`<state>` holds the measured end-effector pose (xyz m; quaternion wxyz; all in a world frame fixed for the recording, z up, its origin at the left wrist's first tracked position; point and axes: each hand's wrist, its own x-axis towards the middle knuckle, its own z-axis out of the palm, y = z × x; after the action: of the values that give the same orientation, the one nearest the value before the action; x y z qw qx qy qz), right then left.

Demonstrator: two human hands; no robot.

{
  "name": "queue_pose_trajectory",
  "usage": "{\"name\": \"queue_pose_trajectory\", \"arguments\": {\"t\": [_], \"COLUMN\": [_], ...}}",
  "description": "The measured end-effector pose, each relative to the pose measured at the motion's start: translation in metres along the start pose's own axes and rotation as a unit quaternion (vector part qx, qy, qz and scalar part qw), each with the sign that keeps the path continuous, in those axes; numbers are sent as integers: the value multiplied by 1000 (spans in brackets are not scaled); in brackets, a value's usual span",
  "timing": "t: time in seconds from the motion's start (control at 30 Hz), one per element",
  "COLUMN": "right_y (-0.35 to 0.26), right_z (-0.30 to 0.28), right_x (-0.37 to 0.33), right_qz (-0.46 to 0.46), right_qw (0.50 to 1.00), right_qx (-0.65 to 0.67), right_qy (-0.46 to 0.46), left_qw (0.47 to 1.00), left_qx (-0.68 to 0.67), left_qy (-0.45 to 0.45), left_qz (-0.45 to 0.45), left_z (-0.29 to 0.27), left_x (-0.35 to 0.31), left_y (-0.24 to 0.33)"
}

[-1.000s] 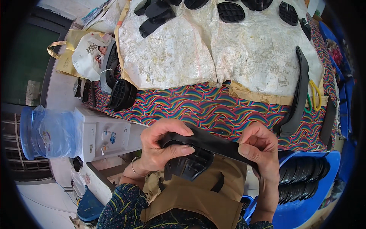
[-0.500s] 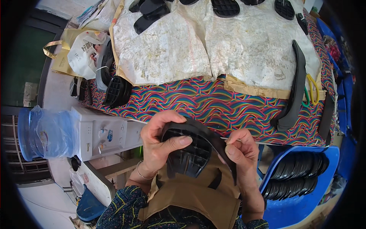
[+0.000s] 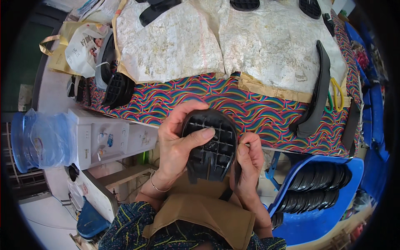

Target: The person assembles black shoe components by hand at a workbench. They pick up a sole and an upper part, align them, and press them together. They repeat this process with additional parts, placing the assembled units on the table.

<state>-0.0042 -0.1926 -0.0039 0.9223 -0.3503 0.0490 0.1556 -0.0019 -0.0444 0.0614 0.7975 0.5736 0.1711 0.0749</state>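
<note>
My left hand (image 3: 177,141) grips a black gridded shoe heel piece (image 3: 223,148), thumb pressed on the grid and fingers behind its rounded top. The grid side is turned toward me, with a notch at its lower end. A thin black strip (image 3: 238,171) runs down along the piece's right edge. My right hand (image 3: 250,166) pinches this strip between thumb and bent forefinger, close against the edge. How the strip meets the back of the piece is hidden. Both hands are in front of the brown apron (image 3: 200,208), below the table's near edge.
A patterned tablecloth (image 3: 187,98) and a stained white sheet (image 3: 175,54) cover the table. Long black strips (image 3: 318,93) lie at right beside yellow and green handles (image 3: 339,96). A blue bin (image 3: 291,233) holds stacked black pieces. A water dispenser (image 3: 118,139) stands left.
The heel piece has been raised and turned so its grid faces me more squarely. My right hand has come inward with the strip, which now lies close along the edge instead of flaring outward.
</note>
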Motion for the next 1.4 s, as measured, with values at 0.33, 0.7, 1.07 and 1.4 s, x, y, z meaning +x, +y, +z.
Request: {"name": "queue_pose_trajectory", "arguments": {"t": [0.33, 0.7, 1.07, 1.4], "right_y": [-3, -10, -29, -31], "right_z": [-11, -24, -15, -10], "right_x": [13, 1, -11, -18], "right_qz": [20, -47, -24, 13], "right_qw": [998, 961, 845, 818], "right_qx": [43, -265, -535, -575], "right_qy": [33, 63, -10, -15], "left_qw": [987, 962, 971, 977], "left_qx": [97, 163, 137, 101], "left_qy": [-84, -72, -48, -24], "left_qz": [95, 206, 188, 188], "left_z": [18, 21, 18, 21], "left_x": [13, 24, 32, 35], "left_y": [-12, -15, -13, -24]}}
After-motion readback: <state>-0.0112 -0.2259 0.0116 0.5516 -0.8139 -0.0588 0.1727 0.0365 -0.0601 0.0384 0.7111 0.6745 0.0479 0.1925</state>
